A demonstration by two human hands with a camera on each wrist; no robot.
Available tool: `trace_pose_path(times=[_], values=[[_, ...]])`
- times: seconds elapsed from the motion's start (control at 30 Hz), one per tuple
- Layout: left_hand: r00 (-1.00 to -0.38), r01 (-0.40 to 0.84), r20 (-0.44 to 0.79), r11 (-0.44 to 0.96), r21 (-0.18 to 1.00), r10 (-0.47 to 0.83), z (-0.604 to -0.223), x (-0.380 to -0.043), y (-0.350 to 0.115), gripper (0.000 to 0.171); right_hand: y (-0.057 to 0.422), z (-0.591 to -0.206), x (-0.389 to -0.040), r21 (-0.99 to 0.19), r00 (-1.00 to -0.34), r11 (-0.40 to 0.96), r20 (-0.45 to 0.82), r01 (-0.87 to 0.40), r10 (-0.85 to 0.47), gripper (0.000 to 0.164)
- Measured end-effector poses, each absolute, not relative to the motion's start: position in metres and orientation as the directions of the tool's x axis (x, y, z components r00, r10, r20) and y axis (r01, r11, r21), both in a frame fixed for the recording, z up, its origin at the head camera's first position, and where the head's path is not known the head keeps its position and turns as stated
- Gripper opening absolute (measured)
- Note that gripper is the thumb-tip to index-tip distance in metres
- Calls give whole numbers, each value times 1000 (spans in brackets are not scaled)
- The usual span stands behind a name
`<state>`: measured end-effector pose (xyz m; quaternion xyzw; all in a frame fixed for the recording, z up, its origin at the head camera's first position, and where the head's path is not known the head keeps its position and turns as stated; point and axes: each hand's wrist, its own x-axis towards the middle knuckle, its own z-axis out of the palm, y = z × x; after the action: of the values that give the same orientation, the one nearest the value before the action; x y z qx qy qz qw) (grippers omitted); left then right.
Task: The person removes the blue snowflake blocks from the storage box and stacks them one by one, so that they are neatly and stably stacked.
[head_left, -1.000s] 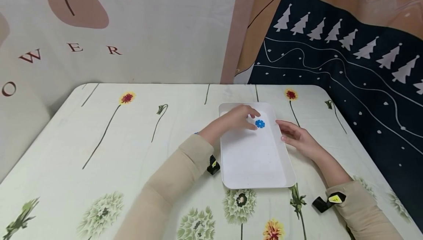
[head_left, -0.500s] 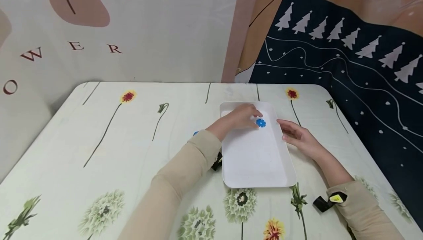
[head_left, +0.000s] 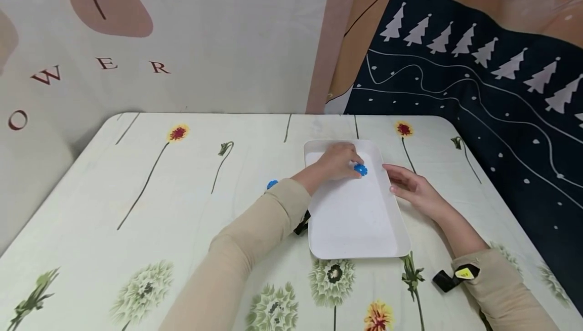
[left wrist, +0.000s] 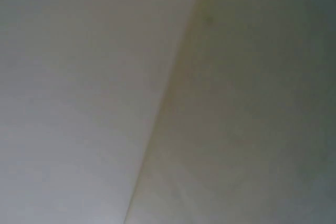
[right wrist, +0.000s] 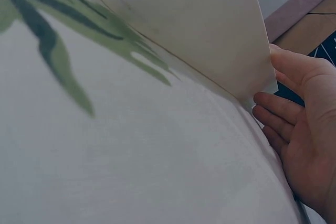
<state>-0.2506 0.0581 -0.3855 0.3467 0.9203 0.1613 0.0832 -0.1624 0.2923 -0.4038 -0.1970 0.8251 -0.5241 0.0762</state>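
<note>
A white tray (head_left: pixel 355 224) lies on the flower-patterned cloth. Over its far part, my left hand (head_left: pixel 339 161) pinches a blue notched plastic disc (head_left: pixel 361 169), which is tilted between thumb and fingers. At the tray's right rim rests my right hand (head_left: pixel 416 189), its fingers loosely extended. In the right wrist view this right hand (right wrist: pixel 310 124) has its thumb and fingertips by the tray's outer wall (right wrist: pixel 199 30). A second blue piece (head_left: pixel 272 184) lies on the cloth left of the tray, partly hidden behind the left sleeve. The left wrist view shows only the blurred tray wall (left wrist: pixel 236 103) and a pale surface.
The cloth-covered table (head_left: pixel 182 250) spreads out on both sides of the tray. A pale printed hanging (head_left: pixel 227 42) stands behind it, and a dark one with white trees (head_left: pixel 455 83) lines the right side. Black wrist cameras (head_left: pixel 447 281) sit at the cuffs.
My left hand has moved slightly right and closed its thumb and fingers on the blue disc, which has tilted up. More of the second blue piece shows. The right hand stays by the rim.
</note>
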Motion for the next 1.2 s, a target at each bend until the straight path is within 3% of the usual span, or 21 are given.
trace_pose_path(times=[0.6,0.9,1.2], values=[[-714,639,-28,667,384,700,-387,-252,54,30,293,-405,-161,-894,-907,366,96,-260,-411,51],[-735,606,89,593,530,672,-379,-255,43,29,293,-404,-162,-893,-905,362,104,-268,-413,51],[-718,632,183,518,576,671,-369,-250,31,30,292,-404,-162,-886,-914,392,78,-246,-397,52]])
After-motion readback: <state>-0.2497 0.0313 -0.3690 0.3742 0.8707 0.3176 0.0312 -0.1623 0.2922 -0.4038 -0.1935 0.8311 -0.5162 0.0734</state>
